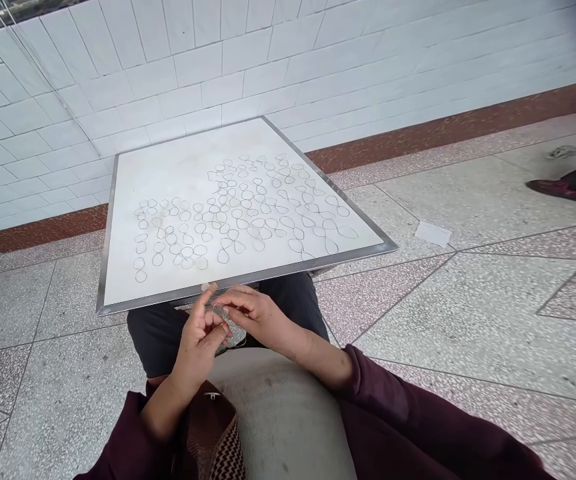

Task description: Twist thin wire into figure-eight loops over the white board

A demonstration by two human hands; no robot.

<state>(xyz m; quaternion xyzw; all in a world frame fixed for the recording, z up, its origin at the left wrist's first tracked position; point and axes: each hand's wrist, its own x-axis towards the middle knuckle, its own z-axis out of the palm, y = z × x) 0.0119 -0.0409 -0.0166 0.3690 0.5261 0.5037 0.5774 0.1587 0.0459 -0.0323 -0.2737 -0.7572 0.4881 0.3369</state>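
Observation:
My left hand (203, 333) is close to my lap, just below the board's near edge. Its thumb and fingers pinch a thin wire loop (244, 333), and its index finger points up toward the edge. My right hand (255, 310) comes in from the right, its fingertips closed on the same thin strand near the left fingers. The exact grip is partly hidden. Ahead lies a white board (168, 167) with a metal rim. Many thin, dark loops (223, 255), several twisted into figure-eights, are spread over its middle and right side.
A white tiled wall (193, 73) stands behind the board, with a brown skirting (383, 143) below. My knees are under the board's near edge. A white paper piece (433, 233) lies on the speckled floor at right. Another person's shoe (565, 191) shows at far right.

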